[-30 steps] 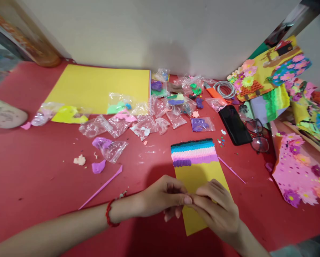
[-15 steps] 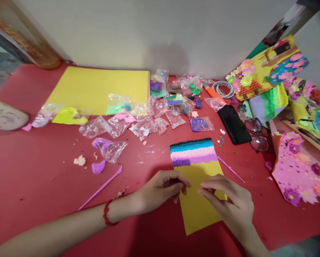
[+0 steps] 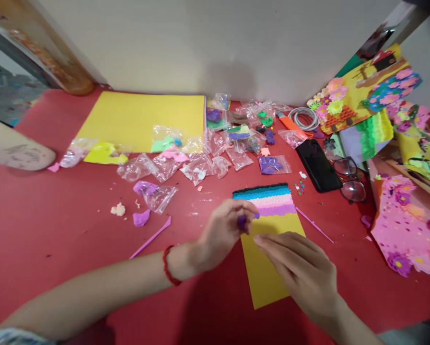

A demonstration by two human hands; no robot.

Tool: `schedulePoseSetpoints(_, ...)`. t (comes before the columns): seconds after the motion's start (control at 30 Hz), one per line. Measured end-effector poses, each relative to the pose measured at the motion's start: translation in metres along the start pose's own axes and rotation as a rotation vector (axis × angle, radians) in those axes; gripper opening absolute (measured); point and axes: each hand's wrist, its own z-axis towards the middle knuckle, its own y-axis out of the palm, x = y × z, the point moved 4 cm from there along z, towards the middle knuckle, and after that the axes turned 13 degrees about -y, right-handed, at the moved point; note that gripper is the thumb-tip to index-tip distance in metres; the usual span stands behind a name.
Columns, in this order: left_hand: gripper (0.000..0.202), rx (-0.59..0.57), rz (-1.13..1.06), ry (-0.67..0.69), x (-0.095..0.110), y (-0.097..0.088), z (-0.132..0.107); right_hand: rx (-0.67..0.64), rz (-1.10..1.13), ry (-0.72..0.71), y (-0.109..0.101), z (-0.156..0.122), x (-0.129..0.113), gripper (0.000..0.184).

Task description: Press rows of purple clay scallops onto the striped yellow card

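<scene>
A narrow yellow card [image 3: 268,273] lies on the red table [image 3: 74,230] in front of me. Its upper part is covered with rows of clay [image 3: 268,200] in black, blue, pink and purple. My left hand [image 3: 225,229], with a red wrist string, pinches a small purple clay piece [image 3: 242,221] at the left end of the purple row. My right hand [image 3: 301,270] lies flat with fingers stretched out on the bare yellow part of the card.
Several clear bags of coloured clay [image 3: 196,153] litter the table behind the card, beside a large yellow sheet [image 3: 139,117]. Two pink modelling sticks [image 3: 152,237] lie by the card. A black phone [image 3: 318,165], glasses [image 3: 349,179] and finished flower pictures [image 3: 401,220] crowd the right side.
My hands were pinched together over the card. They parted; the left hand rose to the purple row with the clay piece, and the right hand flattened on the card.
</scene>
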Motion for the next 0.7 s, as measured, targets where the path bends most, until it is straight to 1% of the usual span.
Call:
schedulePoseSetpoints(0.07,0.018,-0.011,-0.179,-0.065,-0.004,0.013,0.004,0.029,-0.051,-0.032,0.008,0.005,-0.001,0.021)
schedulePoseSetpoints(0.13,0.028,-0.036,-0.288,-0.221,-0.011,0.025,0.006,0.078,-0.165,-0.062,0.015,0.006,-0.002,0.019)
schedulePoseSetpoints(0.2,0.029,-0.017,-0.352,-0.188,-0.008,0.032,0.005,0.120,-0.254,-0.077,0.019,0.005,-0.004,0.021)
schedulePoseSetpoints(0.27,0.025,0.002,-0.368,-0.068,0.001,0.034,0.003,0.115,-0.247,-0.074,0.020,0.003,-0.008,0.026)
schedulePoseSetpoints(0.3,0.025,-0.009,-0.366,-0.041,0.005,0.035,0.002,0.093,-0.221,-0.079,0.019,0.002,-0.010,0.027)
schedulePoseSetpoints(0.33,0.027,-0.036,-0.365,-0.053,0.008,0.037,0.000,0.063,-0.193,-0.092,0.019,0.002,-0.012,0.028)
schedulePoseSetpoints(0.4,0.030,-0.098,-0.380,-0.129,0.012,0.040,-0.002,-0.001,-0.183,-0.111,0.017,0.003,-0.016,0.031)
schedulePoseSetpoints(0.47,0.030,-0.116,-0.392,-0.190,0.014,0.042,-0.004,-0.027,-0.219,-0.103,0.015,0.002,-0.016,0.034)
schedulePoseSetpoints(0.53,0.030,-0.119,-0.392,-0.206,0.015,0.042,-0.007,-0.002,-0.247,-0.089,0.012,0.000,-0.015,0.035)
schedulePoseSetpoints(0.6,0.031,-0.151,-0.382,-0.205,0.014,0.044,-0.009,0.034,-0.228,-0.124,0.010,-0.002,-0.016,0.036)
schedulePoseSetpoints(0.7,0.030,-0.197,-0.382,-0.218,0.009,0.047,-0.011,0.033,-0.214,-0.163,0.008,-0.001,-0.016,0.038)
